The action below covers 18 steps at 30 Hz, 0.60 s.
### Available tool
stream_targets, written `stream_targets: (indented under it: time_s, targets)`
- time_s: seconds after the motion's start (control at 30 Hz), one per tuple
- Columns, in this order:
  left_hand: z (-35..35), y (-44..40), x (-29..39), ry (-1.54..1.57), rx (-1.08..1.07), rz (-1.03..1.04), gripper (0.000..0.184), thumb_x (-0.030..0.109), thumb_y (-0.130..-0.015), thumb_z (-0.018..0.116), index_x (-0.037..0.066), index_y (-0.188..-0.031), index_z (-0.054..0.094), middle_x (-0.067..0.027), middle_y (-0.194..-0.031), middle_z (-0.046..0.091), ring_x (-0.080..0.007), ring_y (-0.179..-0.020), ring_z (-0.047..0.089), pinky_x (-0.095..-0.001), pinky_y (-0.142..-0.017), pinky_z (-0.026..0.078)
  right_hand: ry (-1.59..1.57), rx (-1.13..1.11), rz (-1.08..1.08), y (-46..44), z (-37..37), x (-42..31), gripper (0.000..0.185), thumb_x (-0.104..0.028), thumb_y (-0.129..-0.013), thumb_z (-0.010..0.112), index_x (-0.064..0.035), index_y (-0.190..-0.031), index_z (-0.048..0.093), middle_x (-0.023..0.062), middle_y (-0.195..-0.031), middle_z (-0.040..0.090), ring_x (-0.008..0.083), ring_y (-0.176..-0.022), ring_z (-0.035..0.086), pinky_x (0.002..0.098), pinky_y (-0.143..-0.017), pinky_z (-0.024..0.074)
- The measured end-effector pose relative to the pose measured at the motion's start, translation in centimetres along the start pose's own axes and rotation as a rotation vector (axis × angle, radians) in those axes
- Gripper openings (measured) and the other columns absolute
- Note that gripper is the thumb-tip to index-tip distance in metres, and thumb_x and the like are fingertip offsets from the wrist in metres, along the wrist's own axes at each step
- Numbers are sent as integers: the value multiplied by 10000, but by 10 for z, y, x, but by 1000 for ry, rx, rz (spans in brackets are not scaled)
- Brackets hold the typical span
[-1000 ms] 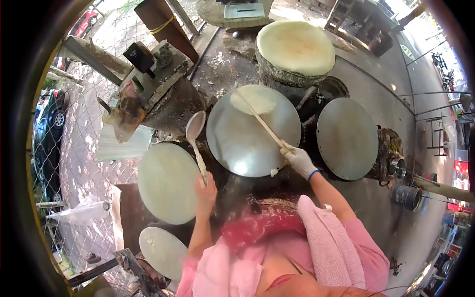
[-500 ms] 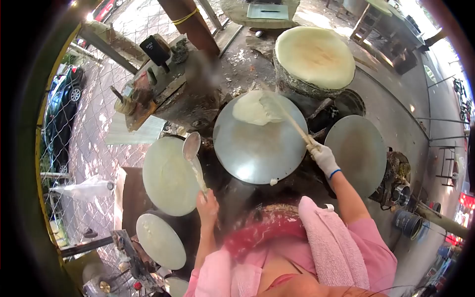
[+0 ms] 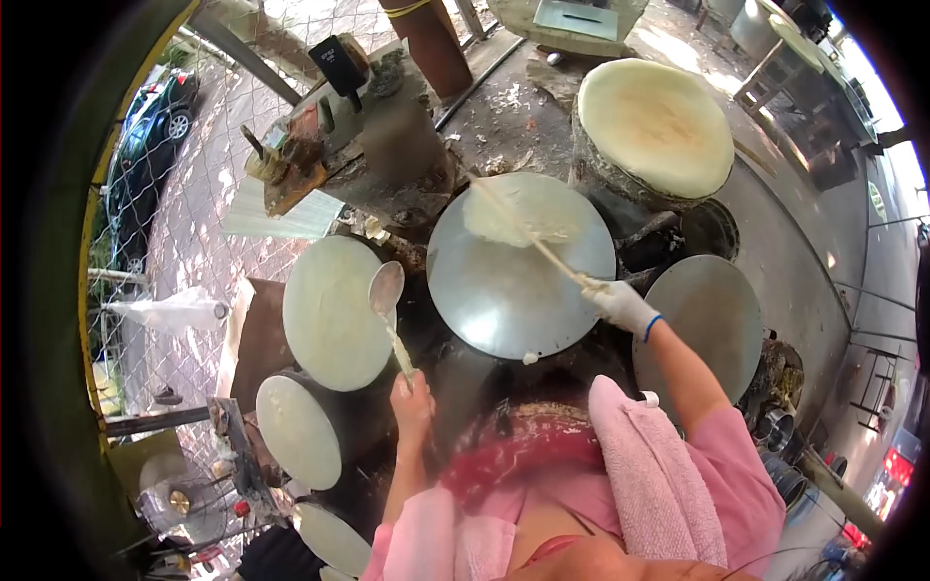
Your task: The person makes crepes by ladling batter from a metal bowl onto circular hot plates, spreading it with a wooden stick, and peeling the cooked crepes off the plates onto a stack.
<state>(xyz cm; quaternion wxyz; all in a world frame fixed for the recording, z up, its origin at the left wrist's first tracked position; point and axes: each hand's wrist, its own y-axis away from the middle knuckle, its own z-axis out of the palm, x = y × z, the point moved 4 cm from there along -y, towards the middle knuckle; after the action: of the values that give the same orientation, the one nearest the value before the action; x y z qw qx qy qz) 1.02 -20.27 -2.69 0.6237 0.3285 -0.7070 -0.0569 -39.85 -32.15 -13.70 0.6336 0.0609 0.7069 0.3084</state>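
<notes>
My left hand [image 3: 413,405] is bare and wrapped round the handle of a ladle [image 3: 387,289], whose bowl overlaps the edge of a round pan covered in pale batter [image 3: 334,315]. On my right hand [image 3: 625,308] is a white glove with a blue cuff. It grips a long wooden stick [image 3: 533,237] that reaches across the large round griddle [image 3: 513,305]. A thin, uneven patch of pale batter [image 3: 509,215] lies on the far part of that griddle. The stick's far end is blurred by motion.
A stack of flat round sheets [image 3: 659,126] stands at the back right. A bare griddle [image 3: 712,315] is at the right. More pale discs [image 3: 298,433] lie at the lower left. A block with a black device [image 3: 339,66] stands near the wire fence [image 3: 145,232].
The stick has swept over the batter, which is spread wider and thinner than half a second ago. The view has turned, and both hands keep their holds.
</notes>
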Motion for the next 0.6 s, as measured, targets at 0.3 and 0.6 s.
stream_targets:
  time_s: [0.3, 0.6]
  targets:
    - [0, 8, -19, -64, 34, 24, 201, 192, -997, 543, 82, -851, 460, 9, -617, 435, -74, -391, 384, -242, -350, 318, 63, 42, -9, -16, -56, -16, 489, -263, -941, 649, -84, -1384, 546, -71, -771, 571, 41, -620, 452, 225, -577, 418]
    - [-4, 11, -32, -132, 45, 33, 197, 189, -992, 544, 85, -843, 467, 16, -622, 441, -71, -397, 384, -244, -369, 319, 104, -55, -51, -13, -50, -29, 468, -214, -925, 676, -70, -1358, 572, -86, -767, 534, 48, -617, 436, 236, -565, 399]
